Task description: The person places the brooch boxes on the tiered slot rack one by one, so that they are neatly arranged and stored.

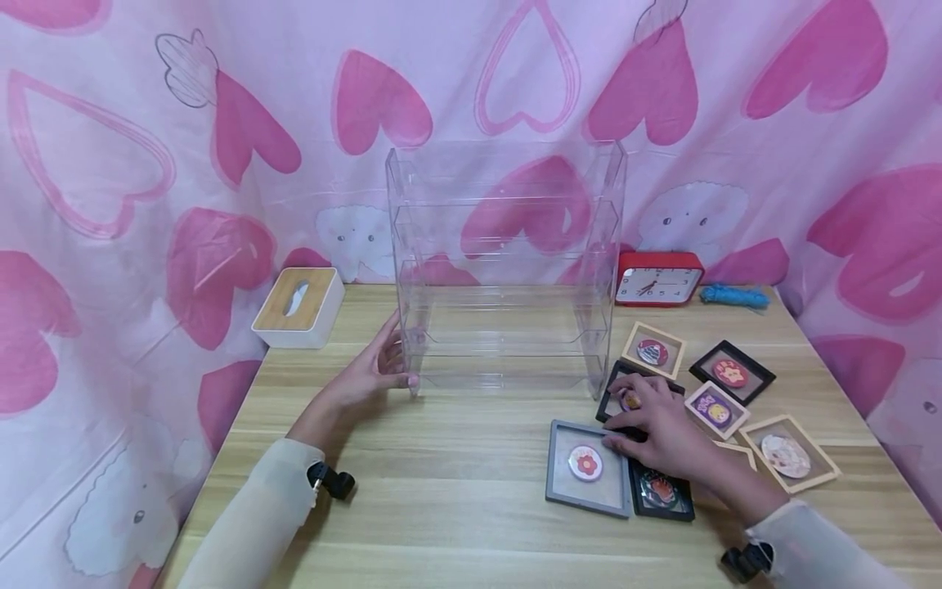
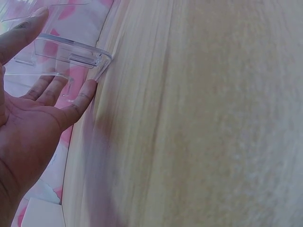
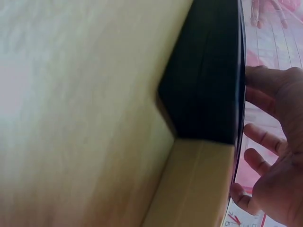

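Observation:
A tall clear plastic rack with several shelves [image 1: 504, 360] stands at the middle of the wooden table. My left hand [image 1: 377, 364] is at its lower left side, the thumb at the front corner and the other fingers spread along the side; in the left wrist view this hand [image 2: 42, 118] has its fingers extended against the plastic. On the right, my right hand [image 1: 658, 425] reaches over a black square frame with a round badge [image 1: 629, 400], fingertips on its face. Partly under that hand lie a grey frame with a flower badge [image 1: 586, 499] and another black frame [image 1: 662, 511].
Several more badge frames lie to the right, among them a black one [image 1: 751, 388], a small light one [image 1: 717, 409] and a wooden one [image 1: 820, 481]. A red clock [image 1: 660, 278] and a blue bundle [image 1: 734, 296] stand behind; a tissue box [image 1: 298, 307] is back left.

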Available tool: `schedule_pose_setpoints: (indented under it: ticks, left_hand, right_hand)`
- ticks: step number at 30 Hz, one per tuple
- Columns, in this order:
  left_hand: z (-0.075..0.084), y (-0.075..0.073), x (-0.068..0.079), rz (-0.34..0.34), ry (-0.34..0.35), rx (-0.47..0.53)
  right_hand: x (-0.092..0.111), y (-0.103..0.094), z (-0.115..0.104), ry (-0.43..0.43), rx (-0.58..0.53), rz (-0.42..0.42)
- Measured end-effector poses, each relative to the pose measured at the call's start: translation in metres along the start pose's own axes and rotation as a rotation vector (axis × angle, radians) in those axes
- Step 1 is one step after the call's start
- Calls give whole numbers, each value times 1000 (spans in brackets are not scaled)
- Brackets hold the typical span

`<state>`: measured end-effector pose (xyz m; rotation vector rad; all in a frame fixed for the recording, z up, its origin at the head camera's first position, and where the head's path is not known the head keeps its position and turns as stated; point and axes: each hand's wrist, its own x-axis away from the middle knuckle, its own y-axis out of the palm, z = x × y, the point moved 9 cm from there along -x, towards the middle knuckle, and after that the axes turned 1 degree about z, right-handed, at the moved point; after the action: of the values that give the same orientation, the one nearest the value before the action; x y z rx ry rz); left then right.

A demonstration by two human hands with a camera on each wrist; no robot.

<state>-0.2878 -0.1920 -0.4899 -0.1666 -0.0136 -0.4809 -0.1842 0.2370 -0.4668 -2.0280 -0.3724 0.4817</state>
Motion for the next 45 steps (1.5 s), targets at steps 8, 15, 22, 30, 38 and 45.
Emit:
schedule_pose_setpoints:
  ticks: [8, 15, 22, 30, 38, 45]
  left_hand:
    - [0, 1, 0, 0, -13, 4]
    - [2, 4, 0, -19, 23, 12]
    - [1, 2, 1, -3, 4, 2]
    - [0, 4, 2, -16, 11, 17]
    - [2, 2, 3, -8, -5, 9]
    - [-2, 2, 4, 7, -34, -20]
  right_hand:
    - [-2, -2, -9, -61, -18, 45]
    - [-4, -11, -10, -102, -70, 102]
    - [-9, -18, -9, -105, -199, 88]
    - [-18, -49, -12, -113, -199, 199]
    - [-40, -107, -26, -93, -201, 340]
    - [-69, -167, -40, -168, -211, 538]
